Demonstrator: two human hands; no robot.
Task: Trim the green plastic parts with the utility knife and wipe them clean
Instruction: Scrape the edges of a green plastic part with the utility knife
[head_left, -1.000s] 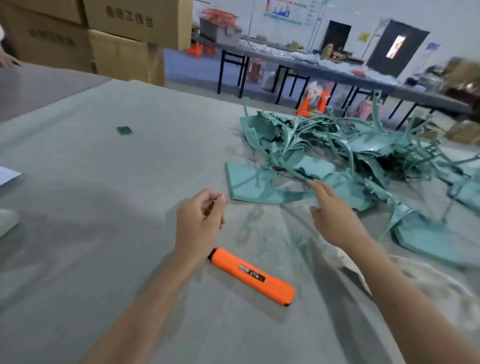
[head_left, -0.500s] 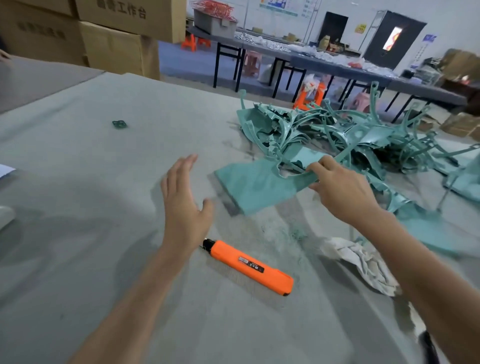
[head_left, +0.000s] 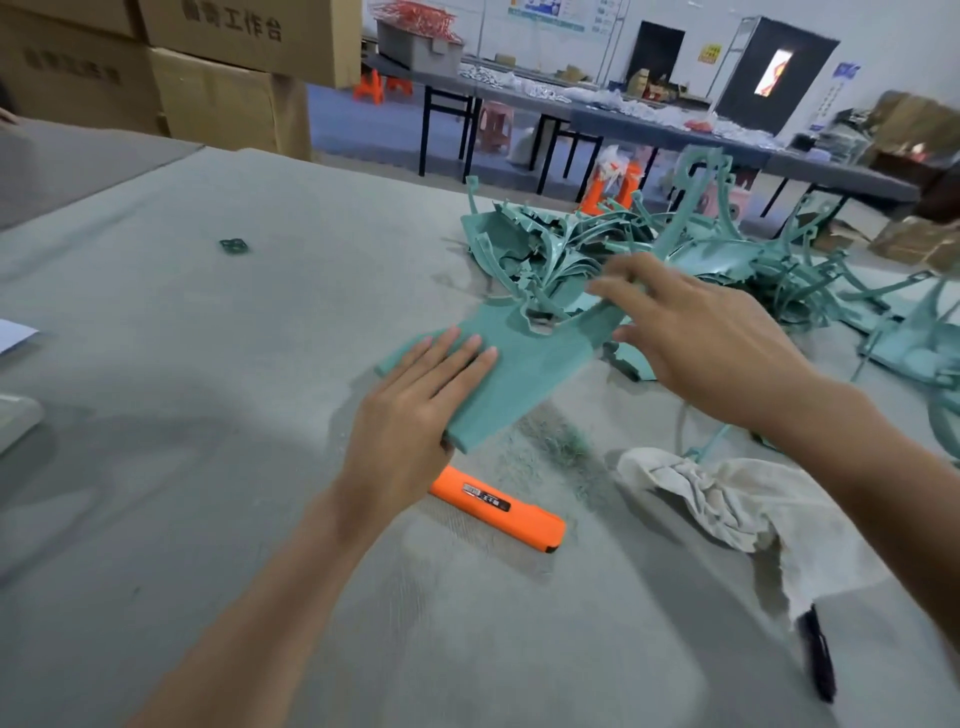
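A flat green plastic part (head_left: 524, 364) lies tilted on the grey table (head_left: 208, 467), just in front of a tangled pile of green parts (head_left: 737, 260). My left hand (head_left: 415, 415) rests on the part's near corner with straight fingers on top. At the part's far, narrow end, my right hand (head_left: 701, 338) holds it between thumb and spread fingers; that hand is blurred. The orange utility knife (head_left: 498, 506) lies on the table just below my left hand, untouched. A crumpled off-white rag (head_left: 727, 499) sits under my right forearm.
Green shavings (head_left: 561, 447) are scattered between knife and rag. A black pen (head_left: 818, 660) lies near the rag's lower edge. One small green scrap (head_left: 234, 245) sits far left. Cardboard boxes (head_left: 234, 78) stand beyond the table, with other benches behind.
My right hand pulled one green part out of the pile toward me. My left hand opened, moved forward off the knife area, and came down flat on the part's near corner.
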